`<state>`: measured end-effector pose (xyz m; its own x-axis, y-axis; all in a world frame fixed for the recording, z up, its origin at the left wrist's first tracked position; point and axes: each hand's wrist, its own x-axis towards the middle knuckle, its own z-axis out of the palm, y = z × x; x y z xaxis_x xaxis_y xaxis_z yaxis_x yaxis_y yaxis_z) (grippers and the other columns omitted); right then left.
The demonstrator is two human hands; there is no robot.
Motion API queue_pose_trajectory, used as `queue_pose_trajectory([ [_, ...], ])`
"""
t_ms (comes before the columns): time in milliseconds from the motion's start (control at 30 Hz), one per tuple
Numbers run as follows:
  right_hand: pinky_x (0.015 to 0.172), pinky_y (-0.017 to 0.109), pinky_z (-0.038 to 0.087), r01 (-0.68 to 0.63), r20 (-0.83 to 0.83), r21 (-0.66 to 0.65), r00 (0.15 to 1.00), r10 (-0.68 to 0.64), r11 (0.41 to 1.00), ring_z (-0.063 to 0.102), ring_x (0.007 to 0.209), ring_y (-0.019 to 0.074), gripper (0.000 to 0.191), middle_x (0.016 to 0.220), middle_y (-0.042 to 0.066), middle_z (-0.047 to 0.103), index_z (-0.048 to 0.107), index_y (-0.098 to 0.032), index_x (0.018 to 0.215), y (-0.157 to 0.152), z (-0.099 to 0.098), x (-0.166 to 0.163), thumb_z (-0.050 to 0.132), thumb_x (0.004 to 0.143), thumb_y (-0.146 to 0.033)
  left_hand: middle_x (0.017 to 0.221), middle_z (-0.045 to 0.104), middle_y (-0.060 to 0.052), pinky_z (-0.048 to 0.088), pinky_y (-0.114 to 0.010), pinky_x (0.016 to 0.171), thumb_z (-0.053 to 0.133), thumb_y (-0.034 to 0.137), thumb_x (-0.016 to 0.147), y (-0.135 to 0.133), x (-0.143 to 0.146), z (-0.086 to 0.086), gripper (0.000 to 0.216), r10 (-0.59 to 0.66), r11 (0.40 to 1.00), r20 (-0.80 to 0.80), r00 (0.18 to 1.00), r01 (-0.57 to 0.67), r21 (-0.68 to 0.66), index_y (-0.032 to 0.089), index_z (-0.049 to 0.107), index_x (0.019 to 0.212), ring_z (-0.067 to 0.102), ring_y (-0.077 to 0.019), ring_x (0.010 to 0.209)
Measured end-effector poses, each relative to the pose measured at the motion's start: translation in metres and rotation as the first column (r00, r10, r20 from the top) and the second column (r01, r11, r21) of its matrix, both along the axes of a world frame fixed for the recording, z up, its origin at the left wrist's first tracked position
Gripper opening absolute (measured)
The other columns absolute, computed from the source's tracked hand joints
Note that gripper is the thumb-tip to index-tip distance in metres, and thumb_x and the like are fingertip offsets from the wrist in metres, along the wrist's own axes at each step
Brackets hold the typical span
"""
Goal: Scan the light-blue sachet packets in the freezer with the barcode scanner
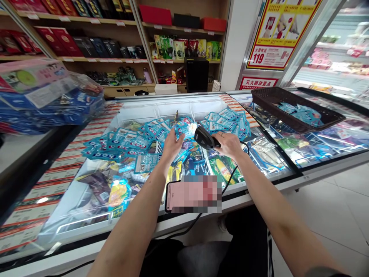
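Over the freezer's glass top, my left hand grips a small blue packet by its near edge. My right hand is wrapped round the handle of a black barcode scanner. Its head points left at the packet, and a bright patch of light shows on the packet. A loose pile of similar blue packets spreads on the glass to the left. Another pile of blue packets lies behind my right hand. A phone, partly pixelated, lies face up near the front edge, between my forearms.
A brown basket holding several blue packets rests on the right freezer section. Plastic-wrapped boxes are stacked at the left. The scanner's black cable runs down over the front edge. Stocked shelves and a speaker-like black box stand behind.
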<state>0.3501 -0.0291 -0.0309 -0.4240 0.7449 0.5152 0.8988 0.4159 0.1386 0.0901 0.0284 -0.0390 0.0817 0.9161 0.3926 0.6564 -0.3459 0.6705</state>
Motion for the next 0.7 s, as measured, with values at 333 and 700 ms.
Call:
queue_pose_trajectory([
  [333,0.068,0.029,0.035,-0.022,-0.022,0.014,0.999,0.023,1.000,0.059,0.080,0.0199,0.032,0.092,0.006,0.066,0.059,-0.019,0.113,0.0018,-0.0030,0.0016,0.054,0.087,-0.037,0.078,0.057,-0.003,0.040,-0.030,0.064,0.046,0.049,0.087,-0.0001,-0.0001,-0.0002,0.033,0.007,1.000,-0.062,0.998,-0.007,0.005,0.019,0.052,0.101,0.054,-0.0173,0.070],
  [700,0.068,0.028,0.035,-0.009,-0.012,-0.001,1.000,0.009,1.000,0.059,0.081,0.0193,0.030,0.092,0.005,0.065,0.059,-0.021,0.113,0.0007,-0.0019,-0.0009,0.052,0.088,-0.037,0.084,0.061,-0.006,0.044,-0.032,0.069,0.043,0.048,0.089,-0.0003,-0.0007,-0.0006,0.039,0.108,0.993,-0.040,0.993,-0.105,0.051,0.019,0.047,0.116,0.059,-0.0205,0.072],
])
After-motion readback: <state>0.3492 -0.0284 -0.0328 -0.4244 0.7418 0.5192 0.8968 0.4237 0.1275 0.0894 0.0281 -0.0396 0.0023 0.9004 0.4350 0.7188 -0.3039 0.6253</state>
